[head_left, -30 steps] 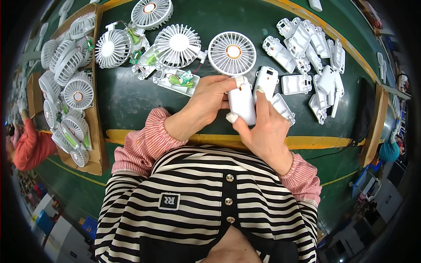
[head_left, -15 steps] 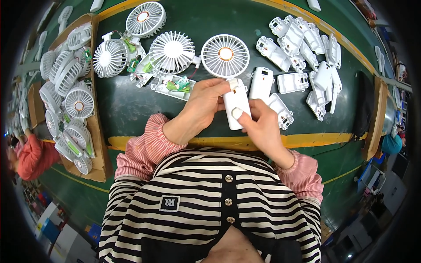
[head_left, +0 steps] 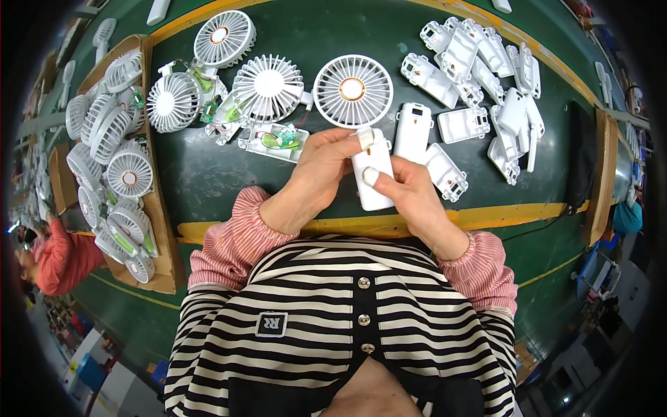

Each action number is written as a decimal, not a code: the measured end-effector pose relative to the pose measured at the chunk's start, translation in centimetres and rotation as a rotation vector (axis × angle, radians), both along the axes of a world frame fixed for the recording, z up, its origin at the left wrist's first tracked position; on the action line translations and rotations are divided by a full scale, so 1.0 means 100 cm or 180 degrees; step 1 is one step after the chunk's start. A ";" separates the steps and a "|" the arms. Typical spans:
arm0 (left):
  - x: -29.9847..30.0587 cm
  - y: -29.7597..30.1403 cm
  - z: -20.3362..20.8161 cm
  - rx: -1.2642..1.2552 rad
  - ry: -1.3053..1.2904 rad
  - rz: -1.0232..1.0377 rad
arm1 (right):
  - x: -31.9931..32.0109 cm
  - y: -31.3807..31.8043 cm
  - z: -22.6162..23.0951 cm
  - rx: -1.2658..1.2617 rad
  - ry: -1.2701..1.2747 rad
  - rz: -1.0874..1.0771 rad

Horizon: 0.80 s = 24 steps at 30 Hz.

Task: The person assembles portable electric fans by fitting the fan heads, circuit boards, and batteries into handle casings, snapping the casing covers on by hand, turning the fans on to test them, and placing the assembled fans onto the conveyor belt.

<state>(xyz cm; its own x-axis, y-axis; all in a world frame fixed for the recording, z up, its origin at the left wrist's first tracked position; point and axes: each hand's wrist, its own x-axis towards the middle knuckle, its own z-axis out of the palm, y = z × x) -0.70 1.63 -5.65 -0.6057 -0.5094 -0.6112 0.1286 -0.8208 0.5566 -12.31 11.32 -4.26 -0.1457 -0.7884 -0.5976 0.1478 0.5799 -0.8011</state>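
Both hands grip a white fan handle (head_left: 375, 184), a smooth plastic casing held upright over the near part of the table. My left hand (head_left: 319, 167) closes round its upper left, with a white-covered thumb across the top end. From the right, my right hand (head_left: 415, 191) holds its side, its white-covered thumb pressed on the front face. Just beyond the handle is a round white fan head (head_left: 353, 89) with a copper-coloured centre ring. Whether the two are joined cannot be seen past my fingers. To the right lies a white casing half (head_left: 413, 132).
Fans with exposed green circuit boards (head_left: 280, 139) lie on the left of the green table (head_left: 500, 198). A cardboard tray (head_left: 163, 260) at far left holds several fans. White casing halves (head_left: 462, 55) are heaped at the back right. Another person's red sleeve (head_left: 69, 257) shows at far left.
My right thumb has shifted slightly up and left on the handle. The handle sits a little lower and further left in view; the whole view has shifted slightly.
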 end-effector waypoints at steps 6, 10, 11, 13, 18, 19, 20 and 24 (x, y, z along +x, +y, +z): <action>0.003 0.004 0.004 -0.0096 0.0131 -0.0147 | 0.011 -0.008 0.006 -0.0164 -0.0613 -0.0582; 0.007 0.009 0.010 -0.0454 0.0379 -0.0199 | 0.012 -0.005 0.006 -0.0315 -0.0465 -0.0553; 0.007 0.010 0.010 -0.0453 0.0376 -0.0196 | 0.012 -0.004 0.005 -0.0336 -0.0474 -0.0580; 0.008 0.011 0.009 -0.0538 0.0485 -0.0135 | 0.013 -0.003 0.004 -0.0359 -0.0497 -0.0610; 0.012 0.008 -0.005 -0.0790 0.0545 -0.0247 | 0.014 -0.007 0.005 -0.0371 -0.0567 -0.0625; 0.011 0.007 -0.005 -0.0820 0.0560 -0.0198 | 0.013 -0.008 0.006 -0.0362 -0.0575 -0.0578; 0.009 0.007 -0.005 -0.0840 0.0571 -0.0203 | 0.011 -0.010 0.008 -0.0357 -0.0581 -0.0531; 0.003 0.004 0.013 -0.0801 0.0363 -0.0147 | 0.005 -0.014 0.013 -0.0429 -0.0320 -0.0434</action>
